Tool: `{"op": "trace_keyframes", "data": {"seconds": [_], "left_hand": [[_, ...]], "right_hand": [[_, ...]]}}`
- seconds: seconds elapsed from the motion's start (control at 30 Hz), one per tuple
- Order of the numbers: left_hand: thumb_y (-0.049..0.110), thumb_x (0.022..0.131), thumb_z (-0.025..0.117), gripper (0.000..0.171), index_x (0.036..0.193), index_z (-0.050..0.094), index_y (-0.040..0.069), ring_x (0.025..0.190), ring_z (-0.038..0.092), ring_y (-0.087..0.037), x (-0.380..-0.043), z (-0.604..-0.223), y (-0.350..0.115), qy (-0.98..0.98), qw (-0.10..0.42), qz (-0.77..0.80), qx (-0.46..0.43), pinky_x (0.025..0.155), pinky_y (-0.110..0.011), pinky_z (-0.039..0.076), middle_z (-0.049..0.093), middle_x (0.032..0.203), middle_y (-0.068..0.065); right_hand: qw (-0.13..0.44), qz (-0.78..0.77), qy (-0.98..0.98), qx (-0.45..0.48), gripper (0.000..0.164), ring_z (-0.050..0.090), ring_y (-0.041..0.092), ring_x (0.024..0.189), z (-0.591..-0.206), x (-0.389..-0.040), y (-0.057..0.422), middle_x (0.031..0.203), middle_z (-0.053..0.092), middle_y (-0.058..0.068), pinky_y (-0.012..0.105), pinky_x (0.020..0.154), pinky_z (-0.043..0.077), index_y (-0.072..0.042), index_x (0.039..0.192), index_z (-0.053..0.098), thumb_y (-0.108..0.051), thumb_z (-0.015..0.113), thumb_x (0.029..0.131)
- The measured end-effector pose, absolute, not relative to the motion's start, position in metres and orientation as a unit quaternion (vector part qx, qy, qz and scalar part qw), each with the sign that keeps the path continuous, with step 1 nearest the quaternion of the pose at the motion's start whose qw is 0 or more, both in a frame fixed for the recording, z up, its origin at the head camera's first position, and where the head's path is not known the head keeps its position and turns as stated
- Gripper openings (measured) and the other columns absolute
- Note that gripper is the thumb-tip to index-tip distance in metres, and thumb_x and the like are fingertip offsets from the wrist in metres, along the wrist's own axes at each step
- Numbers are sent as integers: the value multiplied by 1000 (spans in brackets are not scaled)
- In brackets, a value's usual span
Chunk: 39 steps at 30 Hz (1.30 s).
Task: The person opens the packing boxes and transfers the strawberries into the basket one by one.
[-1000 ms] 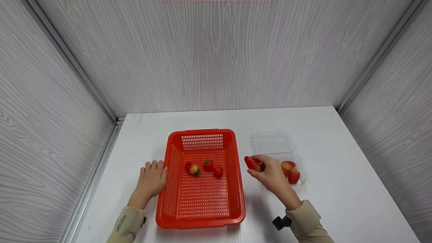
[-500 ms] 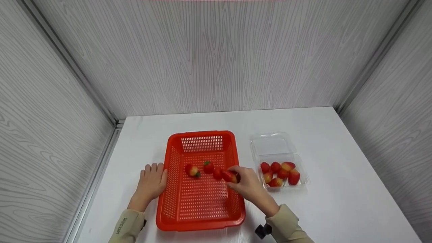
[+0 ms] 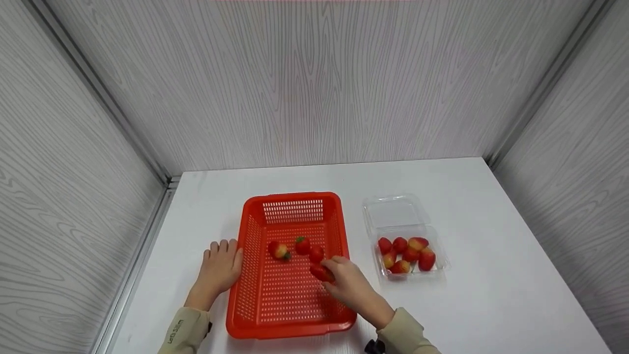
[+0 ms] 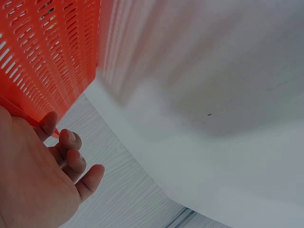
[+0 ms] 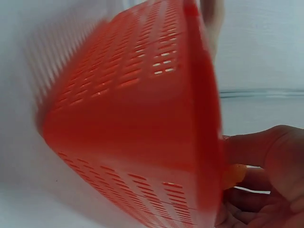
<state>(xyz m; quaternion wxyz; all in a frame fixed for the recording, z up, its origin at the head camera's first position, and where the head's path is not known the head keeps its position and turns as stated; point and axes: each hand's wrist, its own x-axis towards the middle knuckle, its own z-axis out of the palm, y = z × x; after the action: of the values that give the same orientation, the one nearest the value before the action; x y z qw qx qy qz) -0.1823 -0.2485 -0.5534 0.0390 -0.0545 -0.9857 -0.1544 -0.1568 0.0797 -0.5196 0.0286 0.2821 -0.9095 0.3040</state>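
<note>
A red plastic basket (image 3: 291, 330) with perforated walls sits in the middle of the table. My left hand (image 3: 219, 264) lies against its left rim with the fingers extended; in the left wrist view those fingers are relaxed beside the rim. Reaching over the right wall, my right hand (image 3: 350, 286) pinches a strawberry (image 3: 321, 272) low inside the basket. Three other strawberries lie on the basket floor: a red and yellow strawberry (image 3: 278, 250), a strawberry with a green cap (image 3: 302, 245) and a red strawberry (image 3: 316, 253). In the right wrist view the basket wall hides most of the held strawberry.
To the right of the basket stands a clear plastic clamshell box (image 3: 440, 255) holding several strawberries. Its lid (image 3: 393, 212) is folded back, away from me. A white table (image 3: 496, 295) carries everything, with grey wood-grain panels (image 3: 314, 83) rising behind and at both sides.
My right hand has carried the strawberry leftward from beside the clamshell box, over the basket's right rim, then lower and nearer to me inside it. The left hand has stayed at the left rim.
</note>
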Motion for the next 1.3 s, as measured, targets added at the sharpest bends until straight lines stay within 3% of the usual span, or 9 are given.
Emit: {"op": "trace_keyframes", "data": {"seconds": [0.3, 0.43, 0.73, 0.9, 1.0, 1.3], "left_hand": [[25, 106, 37, 22, 106, 47, 5, 84, 36, -30, -182, -554, -247, -985, 43, -155, -62, 72, -46, 30, 41, 90, -11], [25, 106, 38, 23, 107, 47, 5, 84, 36, -30, -180, -554, -248, -985, 39, -158, -57, 72, -46, 31, 41, 90, -11], [26, 106, 37, 24, 110, 47, 4, 88, 37, -31, -183, -555, -249, -985, 28, -162, -55, 75, -48, 32, 42, 93, -12], [27, 106, 37, 25, 109, 46, 4, 87, 36, -31, -183, -554, -249, -985, 26, -162, -56, 75, -48, 31, 41, 93, -12], [26, 107, 36, 24, 108, 46, 4, 86, 36, -31, -183, -554, -249, -984, 29, -165, -58, 74, -47, 31, 41, 92, -12], [24, 106, 41, 19, 102, 47, 6, 81, 34, -29, -182, -556, -249, -982, 62, -165, -68, 70, -45, 29, 40, 87, -10]], "right_hand": [[96, 207, -915, 333, 29, 63, 23, 77, -536, -150, 70, 83, 67, 5, 38, 72, 51, -7, 89, 65, -5, 86, 68], [112, 177, -919, 333, 23, 62, 22, 72, -541, -145, 65, 77, 65, 4, 37, 67, 48, -8, 82, 64, -12, 85, 73], [86, 135, -940, 301, 11, 61, 20, 65, -547, -139, 56, 74, 64, 4, 34, 57, 49, -8, 81, 69, -15, 75, 86], [48, 114, -948, 293, 5, 57, 17, 60, -547, -138, 54, 72, 62, 4, 32, 53, 46, -7, 83, 71, -9, 75, 83], [39, 109, -950, 290, 9, 54, 16, 56, -548, -138, 53, 69, 60, 3, 32, 51, 44, -8, 79, 70, -13, 75, 85], [65, 55, -948, 305, 17, 57, 18, 54, -550, -135, 52, 67, 58, 2, 33, 46, 43, -11, 68, 67, -16, 81, 77]]}}
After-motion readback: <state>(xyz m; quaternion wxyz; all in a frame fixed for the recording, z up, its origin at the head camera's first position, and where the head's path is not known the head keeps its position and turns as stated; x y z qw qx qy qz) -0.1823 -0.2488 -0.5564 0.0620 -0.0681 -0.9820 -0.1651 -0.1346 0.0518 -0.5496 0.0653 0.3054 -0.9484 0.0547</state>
